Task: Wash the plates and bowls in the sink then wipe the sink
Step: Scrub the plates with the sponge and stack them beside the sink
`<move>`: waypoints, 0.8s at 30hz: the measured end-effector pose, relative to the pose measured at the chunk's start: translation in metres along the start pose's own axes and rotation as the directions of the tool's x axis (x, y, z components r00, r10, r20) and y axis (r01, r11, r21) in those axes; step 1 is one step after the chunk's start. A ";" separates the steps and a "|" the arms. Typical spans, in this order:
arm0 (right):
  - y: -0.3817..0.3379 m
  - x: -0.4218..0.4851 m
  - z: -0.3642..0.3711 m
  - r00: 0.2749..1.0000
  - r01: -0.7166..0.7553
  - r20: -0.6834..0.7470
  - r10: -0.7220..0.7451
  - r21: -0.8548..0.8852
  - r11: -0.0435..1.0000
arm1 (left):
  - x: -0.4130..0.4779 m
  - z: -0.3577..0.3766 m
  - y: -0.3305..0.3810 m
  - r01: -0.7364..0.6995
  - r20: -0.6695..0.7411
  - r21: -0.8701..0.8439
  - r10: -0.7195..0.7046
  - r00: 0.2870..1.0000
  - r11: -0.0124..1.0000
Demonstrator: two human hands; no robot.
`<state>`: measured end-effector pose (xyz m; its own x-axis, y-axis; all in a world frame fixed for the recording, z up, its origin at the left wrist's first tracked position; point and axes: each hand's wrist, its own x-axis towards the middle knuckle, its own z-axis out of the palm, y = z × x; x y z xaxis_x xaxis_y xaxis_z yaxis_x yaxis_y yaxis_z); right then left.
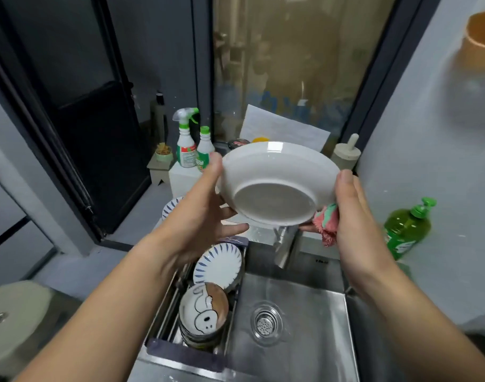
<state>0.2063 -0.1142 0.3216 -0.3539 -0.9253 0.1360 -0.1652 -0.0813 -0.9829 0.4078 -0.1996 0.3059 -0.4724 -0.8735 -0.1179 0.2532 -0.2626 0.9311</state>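
Plate: white plate [277,183] held up over the sink [291,312], underside toward the camera, tilted; no water seen running from the faucet [284,244]
Left hand: left hand [205,216] grips the plate's left rim, thumb on the edge, fingers curled beneath
Right hand: right hand [349,213] clamps the right rim with the thumb; a pink-and-green cloth [328,223] is pinched between its fingers and the plate
Rack: patterned dishes [208,288] stand in the drainer rack [186,351] at the sink's left; basin otherwise bare
Risk: wet glaze and a rim-only hold, so I judge a slip likely if either thumb relaxes; a drop would hit steel or the racked dishes
Risk 2: bunched cloth weakens the right-side grip
Writing: spray bottle [185,142] and green soap bottle [405,230] carry labels; text too blurred to read
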 end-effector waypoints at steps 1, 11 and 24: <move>-0.002 0.004 0.016 1.000 0.017 -0.011 -0.017 -0.024 1.000 | 0.003 -0.014 0.006 -0.007 -0.007 -0.060 0.006 1.000 0.998; 0.092 0.080 0.171 0.947 -0.312 -0.038 0.320 0.139 0.940 | 0.077 -0.172 -0.028 -0.026 -0.174 -0.345 -0.037 0.984 0.938; 0.243 0.161 0.264 0.905 -0.412 -0.138 0.402 -0.059 0.909 | 0.186 -0.298 -0.123 0.161 -0.355 -0.049 -0.168 0.920 0.986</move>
<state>0.3525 -0.3807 0.0717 -0.5140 -0.8192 -0.2545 -0.0589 0.3297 -0.9422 0.5403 -0.4519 0.0668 -0.1771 -0.9047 -0.3875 0.2145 -0.4198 0.8819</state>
